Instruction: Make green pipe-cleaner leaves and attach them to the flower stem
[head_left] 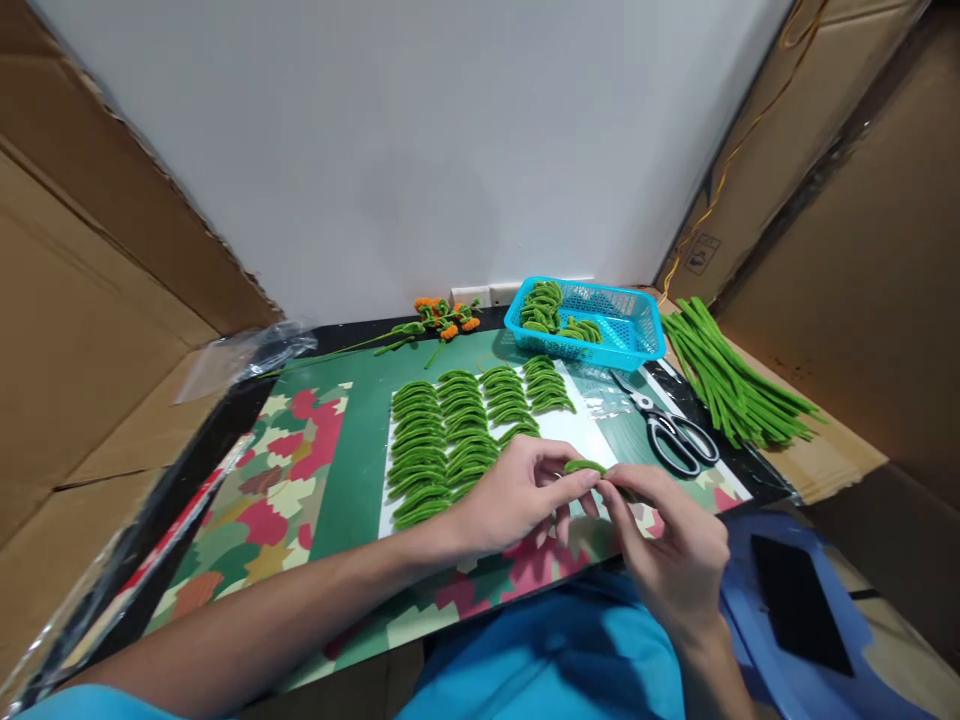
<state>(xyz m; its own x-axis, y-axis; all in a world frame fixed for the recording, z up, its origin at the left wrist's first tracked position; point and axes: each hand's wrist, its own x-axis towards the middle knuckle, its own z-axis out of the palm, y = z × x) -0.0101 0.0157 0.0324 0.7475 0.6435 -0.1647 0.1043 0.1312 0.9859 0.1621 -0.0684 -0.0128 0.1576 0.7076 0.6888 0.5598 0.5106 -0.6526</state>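
1. Blue clothes [547,660] on the person come up close, just below the front edge of the counter [341,335], and a bit of blue sleeve [97,703] peeks in at the bottom left corner.

2. Both hands are busy with one small green fuzzy piece [583,467]. It is up in front of the person, near the front edge, just past the corner of the white sheet [592,432].

3. Left hand [517,495]: thumb and fingers pinch one end. Right hand [667,535]: thumb and first finger pinch the other end, and the two hands almost touch.

4. That piece looks very light and soft, like a fuzzy stick you can bend. I guess there is wire inside, so it should keep its curve. It does not look slippery or easy to break, but a hard squeeze might squash the fuzz. The tips look like the best place to hold it.

5. Rows of green curved pieces [415,445] lie on the white sheet. More sit in the blue basket [585,352]. Scissors [679,440] and long green sticks [731,380] are over on the right.

6. Fingers cover much of the held piece, so I can't tell its whole shape. The left arm [300,610] hides the bottom of some rows, and the right arm [716,670] is cut off below.
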